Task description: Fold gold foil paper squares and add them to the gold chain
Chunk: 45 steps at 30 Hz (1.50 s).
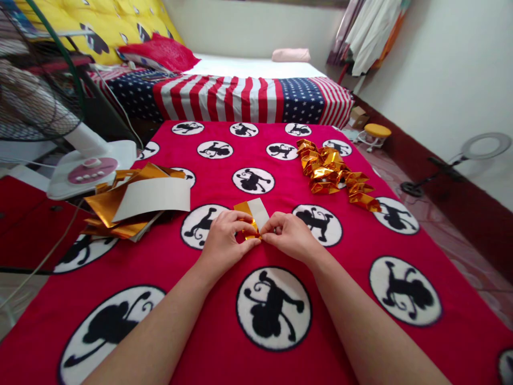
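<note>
A small sheet of gold foil paper (259, 212) with a white back lies partly folded on the red cloth, between my two hands. My left hand (228, 235) pinches its left, near part between thumb and fingers. At the near right corner of the same sheet, my right hand (289, 235) grips with thumb and forefinger, its other fingers curled in. The fingertips of both hands almost meet there. Part of the fold is hidden behind the fingers.
Gold and white paper sheets (154, 198) are stacked at the left, beside a white fan base (92, 168). Several folded gold paper pieces (326, 168) lie heaped at the right. The red cloth (216, 342) bears monkey prints. Beyond it stands a bed (224, 99); a yellow stool (377, 130) is at right.
</note>
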Available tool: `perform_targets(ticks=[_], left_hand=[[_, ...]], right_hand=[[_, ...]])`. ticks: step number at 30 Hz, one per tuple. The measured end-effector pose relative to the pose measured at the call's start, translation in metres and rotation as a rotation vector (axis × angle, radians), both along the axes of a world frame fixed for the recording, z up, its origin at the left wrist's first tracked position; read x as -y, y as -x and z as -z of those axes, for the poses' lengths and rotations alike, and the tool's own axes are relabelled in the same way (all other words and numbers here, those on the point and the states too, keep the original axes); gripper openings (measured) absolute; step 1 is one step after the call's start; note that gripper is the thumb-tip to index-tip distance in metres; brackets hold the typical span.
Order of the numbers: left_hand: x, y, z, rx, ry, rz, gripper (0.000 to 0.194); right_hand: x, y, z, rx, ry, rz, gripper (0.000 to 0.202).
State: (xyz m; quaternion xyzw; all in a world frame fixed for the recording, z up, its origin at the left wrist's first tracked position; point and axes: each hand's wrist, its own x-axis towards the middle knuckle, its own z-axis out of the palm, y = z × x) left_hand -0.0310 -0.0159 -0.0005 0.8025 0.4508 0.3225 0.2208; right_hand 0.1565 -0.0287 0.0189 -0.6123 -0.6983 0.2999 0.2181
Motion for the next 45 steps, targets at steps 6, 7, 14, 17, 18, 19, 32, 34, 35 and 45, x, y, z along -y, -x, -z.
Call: perform_targets(ticks=[6,7,14,17,18,19,32,34,35,45], left_hand=[[0.001,-0.001,0.001,0.008,-0.021,-0.009,0.006],[0.001,-0.001,0.001,0.007,-0.024,-0.010,0.006],[0.003,-0.002,-0.001,0.006,-0.038,-0.007,0.008],[0.005,-0.002,-0.002,0.017,-0.041,-0.001,0.007],[0.005,-0.002,-0.002,0.022,-0.042,0.001,0.006],[0.005,-0.001,-0.003,0.026,-0.044,0.003,0.005],[0.008,-0.002,-0.002,0.048,-0.097,0.025,0.008],[0.008,-0.002,-0.003,0.048,-0.096,0.021,0.009],[0.009,-0.002,-0.004,0.049,-0.095,0.019,0.009],[0.012,-0.003,-0.003,0.026,-0.120,-0.016,0.009]], right_hand=[[0.000,0.001,-0.001,-0.011,0.016,0.010,0.013],[0.001,0.003,-0.002,0.006,0.017,0.026,0.013],[0.005,0.014,-0.007,0.076,0.054,0.139,0.012],[0.005,0.013,-0.006,0.056,0.061,0.155,0.013],[0.005,0.013,-0.006,0.049,0.062,0.160,0.013],[0.005,0.013,-0.006,0.044,0.063,0.163,0.013],[0.003,0.009,-0.005,-0.003,0.092,0.135,0.014],[0.004,0.009,-0.006,0.012,0.097,0.114,0.013],[0.004,0.009,-0.007,0.018,0.094,0.105,0.012],[0.002,0.005,-0.002,-0.079,0.097,0.080,0.009]])
